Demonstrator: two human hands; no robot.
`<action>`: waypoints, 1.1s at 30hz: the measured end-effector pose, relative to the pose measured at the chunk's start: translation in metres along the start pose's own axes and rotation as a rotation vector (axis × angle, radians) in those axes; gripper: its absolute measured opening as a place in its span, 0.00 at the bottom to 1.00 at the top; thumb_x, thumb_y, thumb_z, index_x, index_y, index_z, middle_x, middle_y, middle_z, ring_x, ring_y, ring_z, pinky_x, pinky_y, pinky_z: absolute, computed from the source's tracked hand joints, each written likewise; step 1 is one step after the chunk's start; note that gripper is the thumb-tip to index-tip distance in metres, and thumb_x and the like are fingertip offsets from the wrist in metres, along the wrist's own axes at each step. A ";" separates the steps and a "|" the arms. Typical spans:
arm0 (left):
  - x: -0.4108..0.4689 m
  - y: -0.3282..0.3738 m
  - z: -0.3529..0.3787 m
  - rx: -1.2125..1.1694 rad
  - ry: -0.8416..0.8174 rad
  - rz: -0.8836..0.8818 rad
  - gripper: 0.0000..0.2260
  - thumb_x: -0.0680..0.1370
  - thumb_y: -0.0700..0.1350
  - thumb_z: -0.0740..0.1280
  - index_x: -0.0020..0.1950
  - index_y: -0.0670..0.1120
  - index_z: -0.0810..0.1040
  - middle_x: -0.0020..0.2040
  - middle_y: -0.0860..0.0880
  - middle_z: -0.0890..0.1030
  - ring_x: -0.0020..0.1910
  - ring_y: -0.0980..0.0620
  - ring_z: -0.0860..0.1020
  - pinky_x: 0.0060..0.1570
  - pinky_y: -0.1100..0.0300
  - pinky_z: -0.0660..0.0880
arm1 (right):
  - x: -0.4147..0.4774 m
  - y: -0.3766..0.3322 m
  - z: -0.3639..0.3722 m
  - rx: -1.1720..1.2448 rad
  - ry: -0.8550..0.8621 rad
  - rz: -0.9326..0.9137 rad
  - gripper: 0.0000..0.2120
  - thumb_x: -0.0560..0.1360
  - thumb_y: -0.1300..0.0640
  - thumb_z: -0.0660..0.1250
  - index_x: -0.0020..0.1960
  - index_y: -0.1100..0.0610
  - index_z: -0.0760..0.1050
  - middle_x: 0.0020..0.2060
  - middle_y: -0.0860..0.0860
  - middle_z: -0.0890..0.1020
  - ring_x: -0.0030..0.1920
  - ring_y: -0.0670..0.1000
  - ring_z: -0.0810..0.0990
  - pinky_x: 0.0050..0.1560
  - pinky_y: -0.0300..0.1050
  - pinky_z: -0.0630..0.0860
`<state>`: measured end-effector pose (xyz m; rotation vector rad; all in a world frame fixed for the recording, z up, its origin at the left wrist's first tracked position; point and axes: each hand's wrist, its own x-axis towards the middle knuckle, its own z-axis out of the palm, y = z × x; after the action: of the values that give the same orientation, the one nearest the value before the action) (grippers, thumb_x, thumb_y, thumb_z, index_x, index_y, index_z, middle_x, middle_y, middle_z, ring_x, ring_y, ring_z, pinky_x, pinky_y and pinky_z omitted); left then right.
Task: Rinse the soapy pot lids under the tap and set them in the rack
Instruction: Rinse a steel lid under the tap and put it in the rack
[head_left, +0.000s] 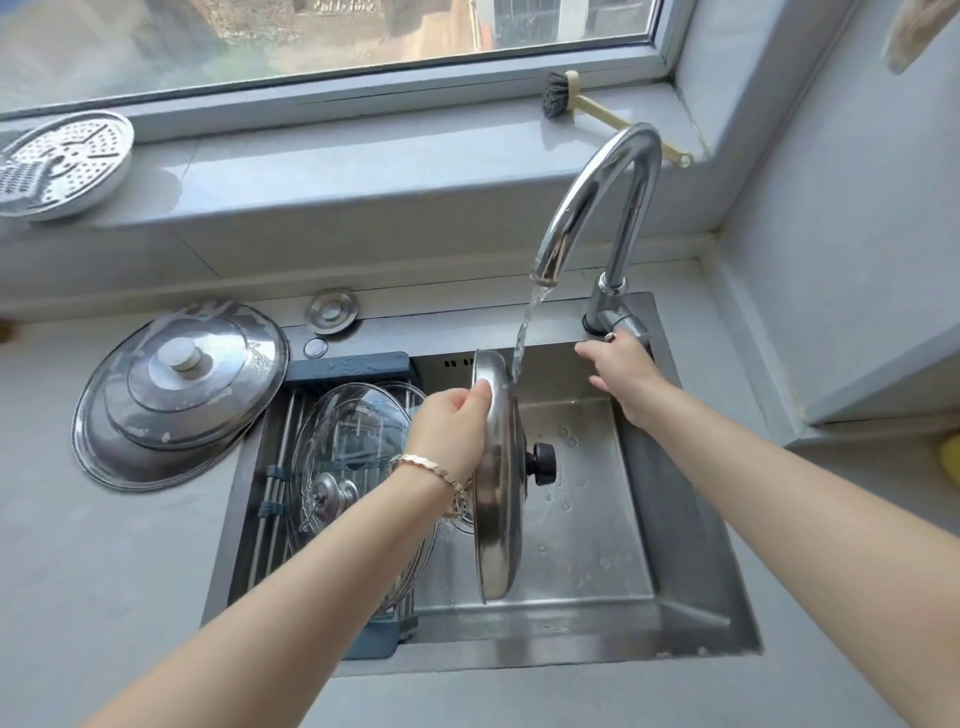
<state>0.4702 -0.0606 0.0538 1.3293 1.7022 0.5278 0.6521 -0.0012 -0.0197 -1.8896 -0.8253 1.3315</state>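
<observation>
left fingers (479, 391) clasp top of steel lid (497, 512).

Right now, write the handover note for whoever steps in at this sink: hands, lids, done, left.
Left hand grips the rim of the black-knobbed steel lid, held on edge over the sink with tap water hitting its top edge.
Right hand is at the tap lever; grip unclear.
Done: a glass lid stands in the rack.
Left: finish this rinse and rack it; then the large steel lid, foam-flecked, lying on the counter left of the sink.
</observation>
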 end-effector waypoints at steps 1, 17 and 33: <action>-0.002 -0.002 -0.001 -0.008 0.001 -0.021 0.22 0.80 0.49 0.57 0.26 0.48 0.57 0.21 0.53 0.58 0.18 0.57 0.57 0.25 0.64 0.58 | -0.008 0.001 0.000 -0.058 -0.052 0.012 0.31 0.75 0.53 0.63 0.74 0.59 0.56 0.69 0.55 0.65 0.66 0.55 0.68 0.66 0.56 0.69; -0.020 -0.014 -0.032 -0.218 -0.134 -0.057 0.15 0.79 0.52 0.58 0.38 0.44 0.68 0.28 0.47 0.63 0.27 0.52 0.62 0.28 0.60 0.57 | -0.118 0.051 0.029 -0.058 -0.282 -0.055 0.05 0.76 0.59 0.64 0.50 0.59 0.74 0.38 0.57 0.78 0.31 0.53 0.78 0.40 0.48 0.81; -0.064 -0.114 -0.063 0.076 -0.111 -0.170 0.05 0.78 0.45 0.60 0.50 0.49 0.75 0.46 0.48 0.82 0.45 0.50 0.82 0.48 0.47 0.79 | -0.124 0.029 0.018 -0.745 -0.058 -0.475 0.08 0.71 0.50 0.68 0.45 0.53 0.75 0.35 0.51 0.77 0.37 0.53 0.74 0.39 0.40 0.68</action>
<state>0.3567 -0.1463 0.0233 1.2294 1.7384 0.2887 0.6038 -0.1146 0.0180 -1.9784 -1.8554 0.8332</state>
